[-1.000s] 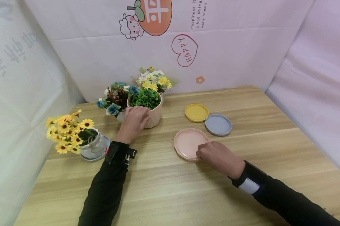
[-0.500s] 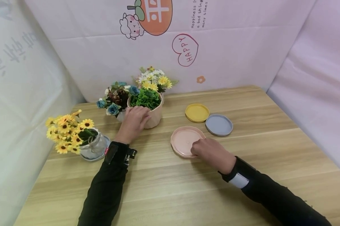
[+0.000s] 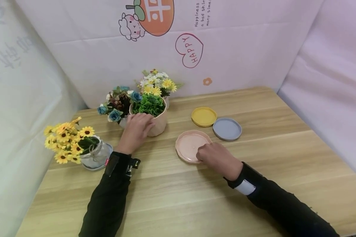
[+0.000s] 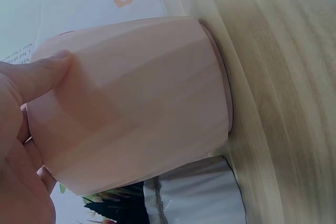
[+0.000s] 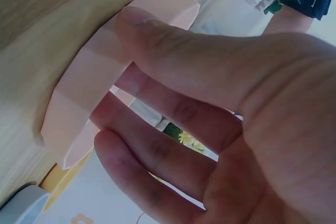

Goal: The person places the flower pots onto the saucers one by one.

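My left hand [image 3: 136, 131] grips the near rim of a pink faceted flowerpot [image 3: 158, 126] that holds a green leafy plant [image 3: 149, 104]. In the left wrist view the thumb lies on the outside wall of the flowerpot [image 4: 142, 98], which stands upright on the table. My right hand [image 3: 217, 159] pinches the near right rim of a pink scalloped saucer [image 3: 191, 144]. The right wrist view shows the thumb on the outer side of the saucer [image 5: 84, 82] and fingers reaching over its rim. The saucer looks flat on the table, right of the flowerpot.
A yellow saucer [image 3: 204, 117] and a grey-blue saucer [image 3: 227, 129] lie behind the pink one. Potted blue flowers [image 3: 115, 105] and white-yellow flowers [image 3: 157, 82] stand by the flowerpot. Potted sunflowers [image 3: 68, 138] sit on a blue-grey saucer [image 3: 110, 149] at left. White cloth [image 3: 240, 49] hangs behind the table.
My right hand has drawn the pink saucer a little to the left and away from me, towards the flowerpot. The left hand keeps its hold. The head view has shifted slightly.
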